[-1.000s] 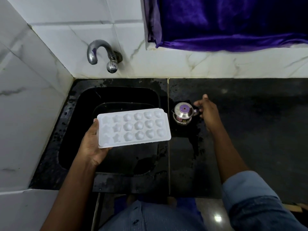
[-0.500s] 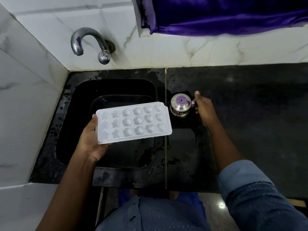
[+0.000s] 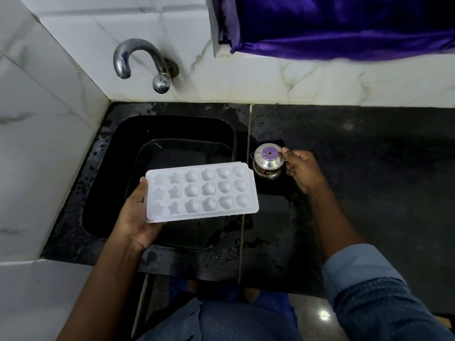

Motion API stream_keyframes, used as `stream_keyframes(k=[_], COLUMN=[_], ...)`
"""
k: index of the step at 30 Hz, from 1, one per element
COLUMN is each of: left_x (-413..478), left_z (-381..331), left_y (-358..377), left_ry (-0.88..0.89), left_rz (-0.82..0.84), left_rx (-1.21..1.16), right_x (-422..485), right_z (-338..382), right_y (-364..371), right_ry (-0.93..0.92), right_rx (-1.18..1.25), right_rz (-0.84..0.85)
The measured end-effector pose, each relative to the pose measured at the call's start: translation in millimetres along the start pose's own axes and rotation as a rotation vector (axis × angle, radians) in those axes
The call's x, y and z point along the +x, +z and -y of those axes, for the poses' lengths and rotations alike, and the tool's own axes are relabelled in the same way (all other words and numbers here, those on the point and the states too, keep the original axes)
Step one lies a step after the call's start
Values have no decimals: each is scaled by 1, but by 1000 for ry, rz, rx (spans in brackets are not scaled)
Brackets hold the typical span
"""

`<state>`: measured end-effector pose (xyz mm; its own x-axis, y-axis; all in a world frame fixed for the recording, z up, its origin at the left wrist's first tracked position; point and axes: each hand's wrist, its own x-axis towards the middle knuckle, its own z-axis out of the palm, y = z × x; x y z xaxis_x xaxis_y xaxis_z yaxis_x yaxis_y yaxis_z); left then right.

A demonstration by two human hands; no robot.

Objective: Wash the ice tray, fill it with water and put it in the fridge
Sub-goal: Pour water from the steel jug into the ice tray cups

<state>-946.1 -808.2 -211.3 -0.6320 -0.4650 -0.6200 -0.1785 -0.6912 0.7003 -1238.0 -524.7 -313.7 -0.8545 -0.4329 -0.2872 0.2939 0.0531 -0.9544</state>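
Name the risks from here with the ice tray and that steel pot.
1. The left hand grips the ice tray by one short end only, so it may tip into the sink.
2. The right hand holds the steel pot on a wet counter; it might slip or spill.

Curtain: purple, glossy, top right.
Steel pot: purple-capped lid, upright on surface.
Surface: black, wet.
Wall tiles: white marble.

We hold the white plastic ice tray over the black sink with our left hand. Our right hand grips the little shiny metal pot with a purple knob.
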Motion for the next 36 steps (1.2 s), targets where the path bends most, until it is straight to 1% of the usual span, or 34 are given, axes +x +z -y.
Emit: stream_keyframes(k=[3, 6, 13, 17, 21, 26, 36], left_x=[-8, -16, -31, -37, -43, -47, -53], left_z=[2, 2, -5, -23, -36, -41, -43], left_y=[1, 3, 15, 25, 32, 35, 23], left_ry=[7, 15, 1, 15, 5, -23, -23], left_rz=[7, 30, 139, 227, 286, 327, 368], left_rx=[7, 6, -73, -71, -116, -158, -162], right_x=[-4, -10, -39, -65, -91, -126, -151], right_z=[12, 40, 123, 166, 199, 226, 245], right_y=[1, -4, -14, -16, -9, 5, 29], right_ry=[-9, -71, -246, -335, -402, -462, -472], right_rx=[78, 107, 56, 16, -93, -379, -630], right_rz=[-47, -73, -126, -158, -150, -86, 18])
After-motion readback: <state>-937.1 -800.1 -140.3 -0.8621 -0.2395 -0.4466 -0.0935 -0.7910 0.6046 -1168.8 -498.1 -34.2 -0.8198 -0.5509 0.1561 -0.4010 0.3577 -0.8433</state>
